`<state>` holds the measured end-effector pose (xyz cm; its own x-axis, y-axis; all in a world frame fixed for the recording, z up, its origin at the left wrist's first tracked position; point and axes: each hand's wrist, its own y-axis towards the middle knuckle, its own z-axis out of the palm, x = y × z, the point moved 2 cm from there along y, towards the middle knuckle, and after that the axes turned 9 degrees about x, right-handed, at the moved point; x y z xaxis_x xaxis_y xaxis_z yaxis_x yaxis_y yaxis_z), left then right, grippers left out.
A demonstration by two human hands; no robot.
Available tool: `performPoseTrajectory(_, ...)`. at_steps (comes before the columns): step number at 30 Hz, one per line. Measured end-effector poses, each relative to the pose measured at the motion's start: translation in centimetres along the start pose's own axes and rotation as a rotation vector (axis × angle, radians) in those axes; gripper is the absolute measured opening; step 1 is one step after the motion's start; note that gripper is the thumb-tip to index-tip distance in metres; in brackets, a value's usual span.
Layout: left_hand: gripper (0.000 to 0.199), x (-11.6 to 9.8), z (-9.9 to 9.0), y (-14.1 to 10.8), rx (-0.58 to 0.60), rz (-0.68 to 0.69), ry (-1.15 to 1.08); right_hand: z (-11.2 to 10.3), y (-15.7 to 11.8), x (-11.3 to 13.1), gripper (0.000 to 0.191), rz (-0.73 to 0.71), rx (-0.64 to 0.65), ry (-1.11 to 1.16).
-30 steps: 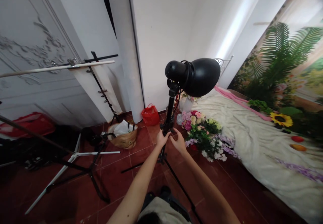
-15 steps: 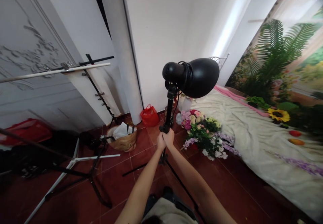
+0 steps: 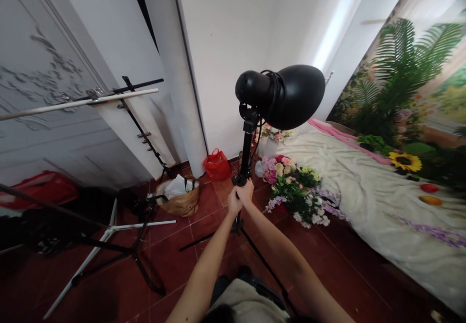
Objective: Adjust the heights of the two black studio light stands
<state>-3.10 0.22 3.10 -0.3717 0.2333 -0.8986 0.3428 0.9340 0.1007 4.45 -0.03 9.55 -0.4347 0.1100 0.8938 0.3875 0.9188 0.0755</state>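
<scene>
A black studio light (image 3: 291,97) with a dome-shaped reflector and a cable coiled round its neck tops a black light stand (image 3: 246,153). Its reflector points to the right. Both my hands are wrapped round the stand's pole just under a clamp collar. My left hand (image 3: 234,201) grips from the left side, and my right hand (image 3: 245,193) closes on it from the right, touching the left. Below them the stand's legs are spread over the red tiled floor. My fingers are partly hidden behind the pole and each other.
To the right, artificial flowers (image 3: 282,177) lie beside a low bed with a cream cover (image 3: 345,168). A red bag (image 3: 217,164) and a woven basket (image 3: 180,201) stand by the wall. At left are a white tripod (image 3: 105,235) and a backdrop crossbar (image 3: 120,95).
The light head has risen a little and shifted slightly right, now looking larger and nearer. Both hands stay closed on the pole, slightly higher in view.
</scene>
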Motion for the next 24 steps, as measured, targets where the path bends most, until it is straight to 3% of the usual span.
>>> performPoseTrajectory(3, 0.035, 0.1, 0.1, 0.1, -0.018, 0.023, 0.0, -1.0, 0.7, 1.8, 0.022, -0.037, -0.001, 0.003)
performPoseTrajectory(8, 0.037, -0.3, 0.1, 0.0, -0.05, 0.063, -0.003, -3.5, 1.8, 5.9, 0.014, -0.211, -0.19, 0.048)
performPoseTrajectory(12, 0.037, -0.4, 0.1, -0.1, -0.059, 0.04, 0.014, -4.9, 2.2, 8.5, 0.012, -0.272, -0.257, 0.065)
performPoseTrajectory(24, 0.044, -0.6, 0.0, -0.1, -0.067, 0.066, -0.01, -6.6, 3.1, 11.7, 0.015, -0.292, -0.289, 0.048)
